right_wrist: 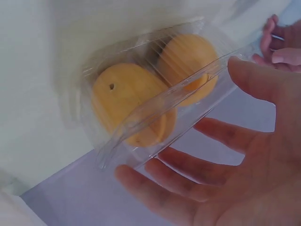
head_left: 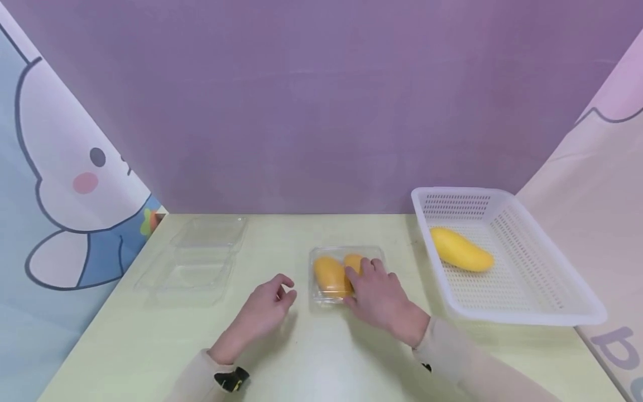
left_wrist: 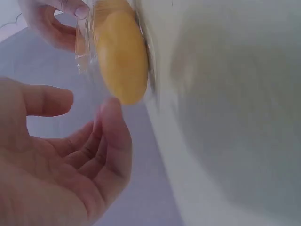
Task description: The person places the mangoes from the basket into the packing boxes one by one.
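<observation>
A clear plastic clamshell box (head_left: pixel 321 300) with two orange-yellow mangoes (head_left: pixel 329 274) inside stands on the table in the middle of the head view. Its lid (right_wrist: pixel 157 110) lies over the fruit in the right wrist view. My right hand (head_left: pixel 378 296) reaches over the right part of the box, fingers spread across the lid and thumb by its front edge. To the left of the box, a short gap away, my left hand (head_left: pixel 266 307) hovers with loosely bent fingers and holds nothing. The left wrist view shows that hand (left_wrist: pixel 70 155) beside one mango (left_wrist: pixel 123 59).
A white perforated basket (head_left: pixel 527 290) stands on the right, with one yellow mango (head_left: pixel 461 249) in it. Empty clear clamshell boxes (head_left: pixel 193 273) lie at the left. A purple wall (head_left: pixel 301 111) rises behind the pale yellow table (head_left: pixel 321 357).
</observation>
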Demonstrator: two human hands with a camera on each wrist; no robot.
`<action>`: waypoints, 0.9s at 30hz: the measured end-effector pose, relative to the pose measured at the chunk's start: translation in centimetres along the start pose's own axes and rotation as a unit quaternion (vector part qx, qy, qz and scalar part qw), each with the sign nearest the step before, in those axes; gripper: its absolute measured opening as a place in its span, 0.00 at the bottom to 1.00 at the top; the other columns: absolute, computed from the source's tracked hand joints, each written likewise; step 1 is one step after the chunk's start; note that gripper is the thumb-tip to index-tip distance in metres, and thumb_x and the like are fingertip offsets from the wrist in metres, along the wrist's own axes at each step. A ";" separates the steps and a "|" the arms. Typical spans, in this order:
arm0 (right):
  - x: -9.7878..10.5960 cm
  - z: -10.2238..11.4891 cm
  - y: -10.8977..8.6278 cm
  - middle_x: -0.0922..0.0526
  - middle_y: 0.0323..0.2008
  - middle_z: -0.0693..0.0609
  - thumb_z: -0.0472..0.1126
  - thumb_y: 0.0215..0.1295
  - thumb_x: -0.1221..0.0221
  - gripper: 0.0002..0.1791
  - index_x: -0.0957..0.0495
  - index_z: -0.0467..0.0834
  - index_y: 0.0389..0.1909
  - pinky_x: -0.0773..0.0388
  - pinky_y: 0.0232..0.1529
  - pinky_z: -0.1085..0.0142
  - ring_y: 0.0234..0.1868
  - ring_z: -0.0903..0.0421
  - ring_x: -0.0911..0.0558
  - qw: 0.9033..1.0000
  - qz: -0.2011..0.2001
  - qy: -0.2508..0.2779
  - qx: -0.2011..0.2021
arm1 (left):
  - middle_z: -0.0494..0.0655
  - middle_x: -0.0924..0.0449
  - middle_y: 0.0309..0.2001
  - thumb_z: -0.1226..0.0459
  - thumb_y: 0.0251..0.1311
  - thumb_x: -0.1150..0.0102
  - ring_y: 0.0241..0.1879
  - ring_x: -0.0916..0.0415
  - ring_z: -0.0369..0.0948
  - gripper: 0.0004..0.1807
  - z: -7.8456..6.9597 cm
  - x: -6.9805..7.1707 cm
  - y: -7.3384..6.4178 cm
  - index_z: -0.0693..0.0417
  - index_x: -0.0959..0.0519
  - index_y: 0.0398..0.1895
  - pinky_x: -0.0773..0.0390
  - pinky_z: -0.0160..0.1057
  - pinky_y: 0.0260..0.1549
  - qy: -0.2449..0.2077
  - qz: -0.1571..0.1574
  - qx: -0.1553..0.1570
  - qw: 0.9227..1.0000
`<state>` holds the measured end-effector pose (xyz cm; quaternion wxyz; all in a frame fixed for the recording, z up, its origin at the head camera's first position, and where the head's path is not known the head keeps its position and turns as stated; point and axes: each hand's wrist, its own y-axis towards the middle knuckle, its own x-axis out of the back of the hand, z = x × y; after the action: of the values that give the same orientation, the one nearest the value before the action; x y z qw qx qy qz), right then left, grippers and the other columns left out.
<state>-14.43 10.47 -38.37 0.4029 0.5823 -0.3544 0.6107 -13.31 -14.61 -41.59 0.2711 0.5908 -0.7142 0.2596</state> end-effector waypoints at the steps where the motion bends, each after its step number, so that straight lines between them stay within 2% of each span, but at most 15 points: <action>1: 0.0 -0.1 0.1 0.26 0.43 0.42 0.55 0.63 0.33 0.28 0.23 0.43 0.58 0.25 0.28 0.53 0.46 0.42 0.28 1.000 -0.001 -0.001 0.000 | 0.43 0.26 0.29 0.61 0.70 0.45 0.24 0.29 0.40 0.14 0.0 0.3 -0.1 0.60 0.22 0.53 0.28 0.41 0.27 0.023 -0.010 -0.010 1.000; 3: 0.0 -0.3 0.4 0.26 0.42 0.42 0.55 0.63 0.32 0.27 0.23 0.43 0.56 0.25 0.26 0.53 0.45 0.42 0.27 1.000 -0.004 -0.002 -0.001 | 0.43 0.26 0.29 0.62 0.69 0.45 0.25 0.29 0.39 0.14 0.2 0.7 -0.1 0.61 0.22 0.52 0.27 0.41 0.27 0.076 -0.032 -0.028 0.996; 5: 0.1 -0.4 0.6 0.27 0.41 0.42 0.54 0.62 0.32 0.25 0.23 0.43 0.54 0.25 0.25 0.53 0.44 0.42 0.27 1.000 -0.003 -0.004 -0.002 | 0.45 0.23 0.31 0.62 0.68 0.44 0.25 0.27 0.40 0.14 0.6 1.1 -0.2 0.61 0.21 0.51 0.25 0.41 0.26 0.136 -0.060 -0.051 0.987; 7: 0.2 -0.6 0.8 0.27 0.40 0.42 0.53 0.62 0.31 0.24 0.23 0.43 0.53 0.25 0.24 0.53 0.43 0.43 0.28 1.000 -0.001 -0.001 -0.005 | 0.48 0.22 0.33 0.63 0.67 0.43 0.24 0.26 0.42 0.13 1.1 1.5 -0.2 0.62 0.21 0.49 0.25 0.42 0.22 0.190 -0.095 -0.075 0.974; 10: 0.3 -0.8 1.2 0.28 0.40 0.42 0.52 0.63 0.32 0.24 0.23 0.43 0.53 0.24 0.24 0.53 0.42 0.43 0.28 1.000 0.007 0.000 -0.008 | 0.52 0.20 0.32 0.64 0.63 0.40 0.22 0.24 0.46 0.12 1.6 2.3 -0.1 0.64 0.20 0.45 0.26 0.42 0.16 0.248 -0.150 -0.113 0.950; 15: 0.4 -1.2 1.9 0.28 0.41 0.42 0.52 0.64 0.32 0.26 0.24 0.42 0.57 0.24 0.24 0.54 0.42 0.43 0.29 1.000 0.016 -0.010 -0.008 | 0.54 0.22 0.29 0.65 0.60 0.38 0.22 0.24 0.50 0.11 2.2 4.0 0.1 0.65 0.20 0.40 0.27 0.44 0.12 0.285 -0.216 -0.161 0.920; 18: 0.3 -1.5 2.4 0.27 0.43 0.42 0.52 0.65 0.33 0.28 0.25 0.43 0.60 0.24 0.25 0.53 0.43 0.43 0.28 1.000 0.023 -0.012 -0.017 | 0.55 0.23 0.29 0.64 0.60 0.39 0.22 0.25 0.52 0.12 2.4 5.1 0.4 0.66 0.20 0.39 0.26 0.46 0.13 0.293 -0.241 -0.169 0.910; 22: 0.3 -1.9 3.0 0.28 0.45 0.42 0.52 0.65 0.33 0.28 0.26 0.44 0.62 0.24 0.27 0.52 0.45 0.43 0.28 0.999 0.033 0.000 -0.031 | 0.57 0.24 0.29 0.62 0.59 0.40 0.22 0.27 0.54 0.13 3.0 6.6 0.9 0.67 0.21 0.37 0.25 0.50 0.14 0.312 -0.259 -0.175 0.897; 27: 0.3 -2.2 3.5 0.28 0.45 0.42 0.52 0.65 0.33 0.29 0.27 0.44 0.63 0.23 0.28 0.52 0.45 0.43 0.29 0.998 0.042 0.009 -0.038 | 0.59 0.27 0.28 0.59 0.61 0.41 0.23 0.28 0.56 0.15 4.7 8.6 1.5 0.67 0.24 0.34 0.26 0.52 0.19 0.364 -0.256 -0.172 0.879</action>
<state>-18.54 10.98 -38.07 0.4018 0.5461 -0.3977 0.6182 -16.47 -23.62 -39.10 0.6667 0.5605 -0.4224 0.2509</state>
